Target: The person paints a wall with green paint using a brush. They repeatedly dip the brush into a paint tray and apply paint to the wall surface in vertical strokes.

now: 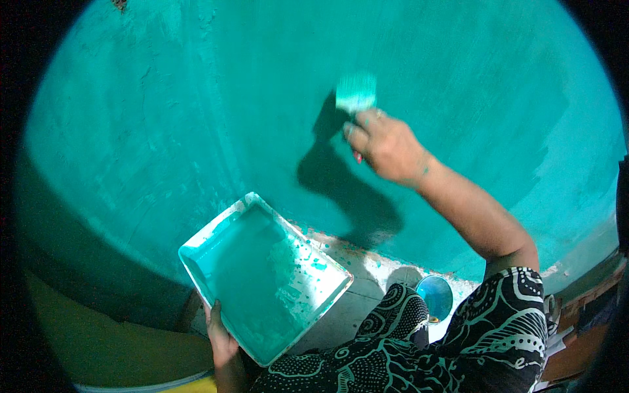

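My right hand grips a flat paintbrush, its wide bristles coated in teal paint and laid against the wall. A bit of the red handle shows below my fingers. The wall around the brush is covered in teal, and a dark shadow of my hand and arm falls on it. In my left hand is a white paint tray, held by its left edge. Teal paint spreads over much of the tray's bottom, with spatters on its bare right part.
A round container with teal inside stands on the pale, spattered floor near my knee. At the right edge, a brown surface carries papers. A yellow object shows at the lower left.
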Action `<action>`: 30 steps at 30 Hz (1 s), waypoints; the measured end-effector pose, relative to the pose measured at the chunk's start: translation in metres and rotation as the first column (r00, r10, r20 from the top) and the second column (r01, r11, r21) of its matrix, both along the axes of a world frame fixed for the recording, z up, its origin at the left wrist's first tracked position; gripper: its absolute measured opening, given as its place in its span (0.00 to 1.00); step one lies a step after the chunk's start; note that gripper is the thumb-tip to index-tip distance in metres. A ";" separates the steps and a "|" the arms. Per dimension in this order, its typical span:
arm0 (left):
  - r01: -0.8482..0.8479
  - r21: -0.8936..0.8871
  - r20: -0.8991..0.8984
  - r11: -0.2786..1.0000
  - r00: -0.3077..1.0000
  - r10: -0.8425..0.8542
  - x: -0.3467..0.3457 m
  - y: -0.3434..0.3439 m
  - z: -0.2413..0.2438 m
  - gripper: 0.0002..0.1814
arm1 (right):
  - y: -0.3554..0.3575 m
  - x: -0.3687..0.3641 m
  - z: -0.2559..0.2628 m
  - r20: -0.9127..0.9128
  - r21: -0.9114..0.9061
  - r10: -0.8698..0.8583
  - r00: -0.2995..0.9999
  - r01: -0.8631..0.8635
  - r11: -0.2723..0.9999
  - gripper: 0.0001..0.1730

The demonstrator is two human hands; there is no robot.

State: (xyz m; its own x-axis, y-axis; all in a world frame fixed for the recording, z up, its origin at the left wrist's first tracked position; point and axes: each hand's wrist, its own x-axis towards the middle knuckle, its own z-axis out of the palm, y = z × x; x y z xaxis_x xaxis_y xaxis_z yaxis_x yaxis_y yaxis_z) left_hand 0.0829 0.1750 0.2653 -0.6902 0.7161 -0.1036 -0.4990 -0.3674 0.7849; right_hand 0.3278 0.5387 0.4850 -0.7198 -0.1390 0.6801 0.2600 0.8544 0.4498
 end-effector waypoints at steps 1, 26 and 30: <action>0.004 0.001 -0.006 1.000 1.000 -0.004 0.001 0.001 0.002 0.33 | -0.007 0.001 -0.010 0.045 -0.119 -0.003 0.999 0.008 0.993 0.15; 0.035 -0.008 -0.041 0.999 0.999 -0.035 0.007 0.011 0.014 0.35 | 0.035 0.044 0.133 -0.257 0.331 -0.128 0.958 0.211 0.920 0.15; 0.034 0.013 -0.073 0.999 0.997 -0.033 -0.003 0.001 -0.002 0.36 | -0.024 0.047 0.092 -0.099 -0.192 -0.082 0.992 0.062 0.980 0.10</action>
